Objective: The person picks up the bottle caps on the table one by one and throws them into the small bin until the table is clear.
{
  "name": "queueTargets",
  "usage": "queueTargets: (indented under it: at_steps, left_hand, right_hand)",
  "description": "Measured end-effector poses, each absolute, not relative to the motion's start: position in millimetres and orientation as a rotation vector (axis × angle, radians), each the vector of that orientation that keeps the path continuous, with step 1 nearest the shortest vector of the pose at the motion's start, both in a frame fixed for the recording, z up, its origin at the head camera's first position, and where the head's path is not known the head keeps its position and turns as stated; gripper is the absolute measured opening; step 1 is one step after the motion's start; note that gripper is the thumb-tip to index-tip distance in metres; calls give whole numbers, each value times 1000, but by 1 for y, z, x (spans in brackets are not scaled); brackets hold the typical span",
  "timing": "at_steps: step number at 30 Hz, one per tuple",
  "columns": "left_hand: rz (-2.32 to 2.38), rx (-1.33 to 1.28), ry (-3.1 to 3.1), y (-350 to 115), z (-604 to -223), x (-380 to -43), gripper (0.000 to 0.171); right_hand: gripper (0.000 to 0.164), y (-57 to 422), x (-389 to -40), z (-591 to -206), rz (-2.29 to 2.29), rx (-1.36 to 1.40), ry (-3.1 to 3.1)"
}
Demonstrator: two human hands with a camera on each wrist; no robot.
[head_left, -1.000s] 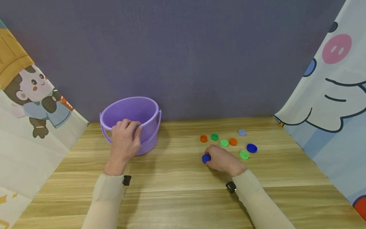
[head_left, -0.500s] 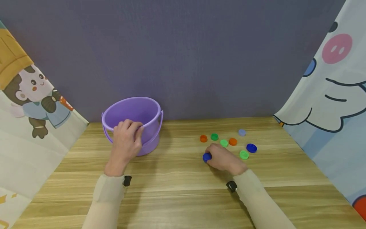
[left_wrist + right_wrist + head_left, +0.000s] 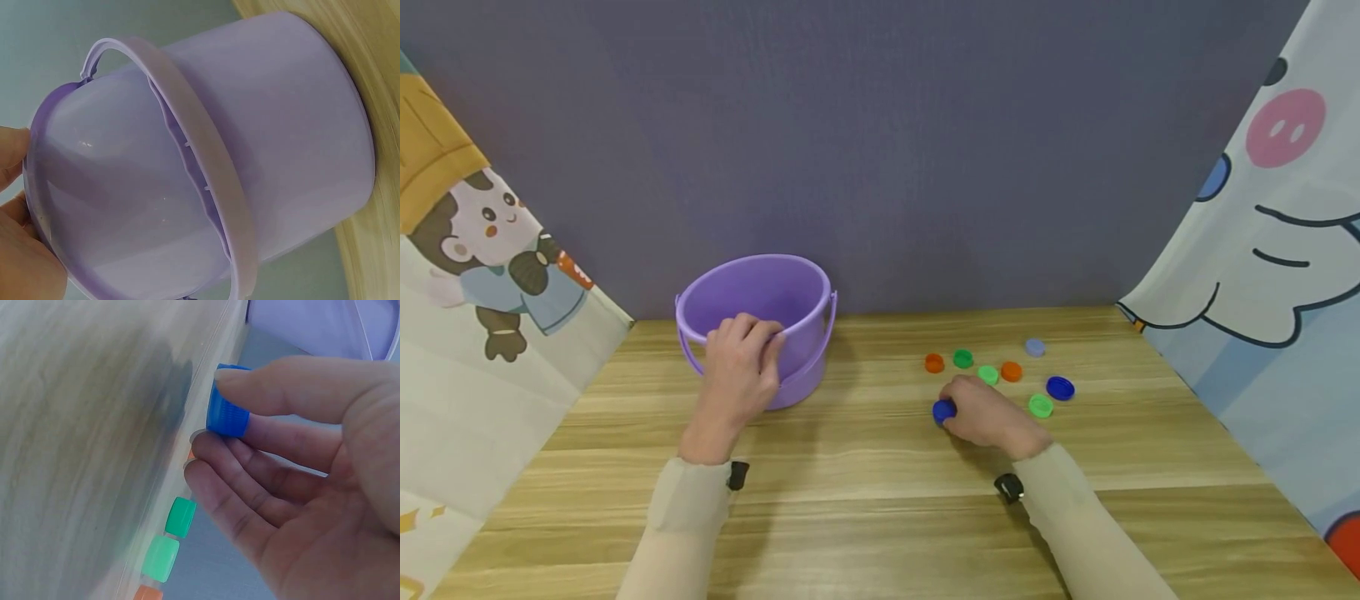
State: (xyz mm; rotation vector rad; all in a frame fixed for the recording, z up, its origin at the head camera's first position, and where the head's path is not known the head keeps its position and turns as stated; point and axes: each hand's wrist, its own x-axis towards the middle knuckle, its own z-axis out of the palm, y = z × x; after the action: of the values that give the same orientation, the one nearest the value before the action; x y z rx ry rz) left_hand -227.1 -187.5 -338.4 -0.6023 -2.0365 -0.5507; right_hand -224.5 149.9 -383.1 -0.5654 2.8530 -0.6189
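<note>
My left hand [image 3: 739, 367] grips the near rim of a purple bucket [image 3: 801, 354], fingers over the edge and thumb outside. In the left wrist view the bucket's handle [image 3: 206, 144] hangs down across its side, and the fingers [image 3: 15, 150] hold the rim. Right of the bucket, my right hand [image 3: 988, 414] pinches a ribbed blue bottle cap [image 3: 228, 409] between thumb and fingers, low over the wooden table. The right wrist view shows the other fingers loosely bent below the cap.
Several loose caps lie beyond and right of my right hand: orange [image 3: 934, 363], dark green [image 3: 963, 358], light green [image 3: 1041, 406], pale purple [image 3: 1035, 347] and a wider dark blue lid [image 3: 1061, 388]. A grey panel [image 3: 925, 167] stands behind the wooden table [image 3: 865, 500].
The bucket has shifted right along the table with my left hand on its rim. My right hand, still pinching the blue cap, has moved only slightly right.
</note>
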Motion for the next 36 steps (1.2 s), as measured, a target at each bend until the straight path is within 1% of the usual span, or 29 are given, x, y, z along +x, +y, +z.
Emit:
queueTargets:
  at_steps: [12, 22, 30, 36]
  left_hand:
    - [-553, -632, -2039, -186, -338, -227, 10]
    - [-563, -661, -2023, -181, -339, -226, 7]
    - [-549, -681, -2022, -178, -338, -225, 7]
    - [-563, -677, -2037, -177, -338, -225, 8]
  right_hand:
    - [28, 155, -226, -380, -634, -566, 2877]
    - [5, 161, -228, -377, -698, -650, 2865]
    - [6, 163, -228, -375, -696, -686, 2863]
    - [6, 162, -227, -373, -705, -660, 2865]
